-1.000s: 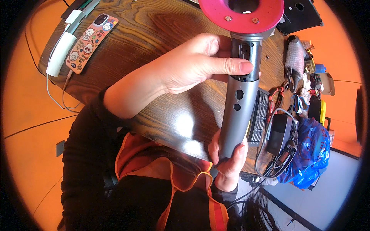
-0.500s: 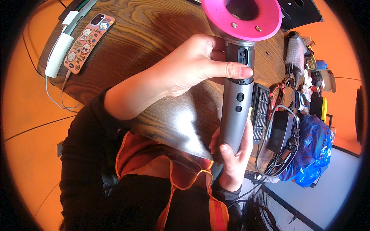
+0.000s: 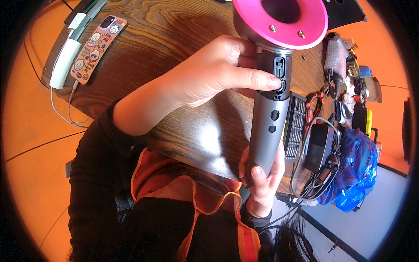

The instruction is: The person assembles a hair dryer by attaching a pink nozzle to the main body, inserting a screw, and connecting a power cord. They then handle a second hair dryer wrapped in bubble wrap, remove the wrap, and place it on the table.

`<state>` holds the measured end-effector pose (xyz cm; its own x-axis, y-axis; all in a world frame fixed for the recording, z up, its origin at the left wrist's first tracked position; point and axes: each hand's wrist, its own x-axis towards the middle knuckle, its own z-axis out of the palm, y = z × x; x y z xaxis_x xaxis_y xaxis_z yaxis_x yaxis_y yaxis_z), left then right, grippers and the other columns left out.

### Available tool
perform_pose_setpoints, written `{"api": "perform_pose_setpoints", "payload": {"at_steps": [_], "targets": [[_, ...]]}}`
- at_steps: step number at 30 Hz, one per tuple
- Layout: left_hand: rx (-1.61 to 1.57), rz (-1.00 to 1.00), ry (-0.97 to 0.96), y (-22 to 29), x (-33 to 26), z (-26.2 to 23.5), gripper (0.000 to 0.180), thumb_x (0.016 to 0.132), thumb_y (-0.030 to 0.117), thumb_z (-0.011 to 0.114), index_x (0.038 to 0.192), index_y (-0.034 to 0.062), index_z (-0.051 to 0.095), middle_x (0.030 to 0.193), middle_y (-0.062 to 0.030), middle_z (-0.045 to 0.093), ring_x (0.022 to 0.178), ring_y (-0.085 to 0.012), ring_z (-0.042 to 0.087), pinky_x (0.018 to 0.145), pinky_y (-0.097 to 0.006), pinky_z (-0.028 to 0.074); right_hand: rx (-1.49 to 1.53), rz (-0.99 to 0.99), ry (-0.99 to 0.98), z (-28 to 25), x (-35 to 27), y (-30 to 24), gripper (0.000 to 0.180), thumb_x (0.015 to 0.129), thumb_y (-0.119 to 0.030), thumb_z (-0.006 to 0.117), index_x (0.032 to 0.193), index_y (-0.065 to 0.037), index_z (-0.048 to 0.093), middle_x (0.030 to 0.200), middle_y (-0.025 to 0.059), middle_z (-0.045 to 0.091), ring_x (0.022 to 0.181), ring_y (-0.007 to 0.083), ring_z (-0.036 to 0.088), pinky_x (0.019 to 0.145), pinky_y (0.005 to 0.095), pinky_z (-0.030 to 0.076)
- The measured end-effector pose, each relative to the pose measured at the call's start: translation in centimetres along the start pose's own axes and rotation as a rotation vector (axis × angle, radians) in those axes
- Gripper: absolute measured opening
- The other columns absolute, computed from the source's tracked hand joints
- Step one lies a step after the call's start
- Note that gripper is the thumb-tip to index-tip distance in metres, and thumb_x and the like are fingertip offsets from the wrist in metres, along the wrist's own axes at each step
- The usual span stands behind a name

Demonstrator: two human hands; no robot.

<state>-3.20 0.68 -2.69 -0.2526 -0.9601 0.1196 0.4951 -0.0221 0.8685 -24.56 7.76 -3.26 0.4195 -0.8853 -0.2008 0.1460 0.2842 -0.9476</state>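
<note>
Both my hands hold a hair dryer upright over the table. Its round head has a pink ring (image 3: 301, 19) with two small metal screws on the face. Below the head, a black inner section (image 3: 279, 65) with switch parts is exposed above the grey handle sleeve (image 3: 267, 131), which has two dark buttons. My left hand (image 3: 227, 72) is closed round the neck, its thumb pressing on the black section and its other fingers behind, partly hidden. Around the lower end of the sleeve my right hand (image 3: 264, 179) is wrapped, thumb in front.
A phone in a patterned case (image 3: 99, 50) lies at the left beside a white cylinder (image 3: 64, 65). To the right are a screwdriver bit case (image 3: 296, 131), a black power adapter (image 3: 318, 148) with cables, a bubble-wrapped item (image 3: 335, 59) and a blue plastic bag (image 3: 353, 170).
The hair dryer has shifted slightly right and down. My left thumb has drawn a little to the left, and more of the black section shows above the grey sleeve.
</note>
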Motion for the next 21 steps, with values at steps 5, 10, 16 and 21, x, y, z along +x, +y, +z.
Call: {"api": "perform_pose_setpoints", "payload": {"at_steps": [5, 10, 16, 21], "targets": [[0.064, 0.034, 0.018, -0.6, 0.3, -0.2, 0.038, 0.079, 0.015, 0.064, 0.111, -0.0010, 0.052, 0.102, -0.0124, 0.062, 0.095, -0.0198, 0.061, 0.082, -0.033, 0.050, -0.148, -0.019, 0.023, 0.4, 0.2, 0.1, 0.078, 0.075, -0.018, 0.066, 0.138, 0.000, 0.024, 0.098, 0.0101, 0.054, 0.075, 0.0133, 0.054, 0.065, 0.0257, 0.045], [0.056, 0.003, 0.047, -0.9, 0.3, -0.4, 0.035, 0.079, 0.016, 0.065, 0.108, -0.0017, 0.054, 0.099, -0.0110, 0.062, 0.091, -0.0179, 0.061, 0.081, -0.031, 0.050, -0.209, -0.054, 0.053, 0.7, 0.5, 0.2, 0.075, 0.076, -0.031, 0.065, 0.134, 0.000, 0.028, 0.084, 0.0107, 0.054, 0.060, 0.0117, 0.051, 0.051, 0.0221, 0.039], [0.068, -0.046, 0.069, -1.1, 0.2, -0.6, 0.033, 0.081, 0.016, 0.063, 0.108, -0.0006, 0.053, 0.096, -0.0108, 0.063, 0.087, -0.0173, 0.062, 0.078, -0.030, 0.049, -0.234, -0.024, 0.021, 0.0, 0.2, 0.3, 0.079, 0.078, -0.024, 0.064, 0.139, 0.000, 0.020, 0.091, 0.0107, 0.054, 0.070, 0.0143, 0.053, 0.062, 0.0259, 0.044], [-0.019, -0.008, 0.055, -0.4, -0.2, -0.9, 0.037, 0.081, 0.007, 0.059, 0.115, -0.0016, 0.048, 0.102, -0.0167, 0.062, 0.098, -0.0248, 0.061, 0.089, -0.037, 0.046, -0.570, -0.194, -0.158, -0.1, 1.2, 0.1, 0.078, 0.079, -0.013, 0.064, 0.139, 0.004, 0.018, 0.101, 0.0141, 0.055, 0.083, 0.0185, 0.056, 0.078, 0.0319, 0.045]]}}
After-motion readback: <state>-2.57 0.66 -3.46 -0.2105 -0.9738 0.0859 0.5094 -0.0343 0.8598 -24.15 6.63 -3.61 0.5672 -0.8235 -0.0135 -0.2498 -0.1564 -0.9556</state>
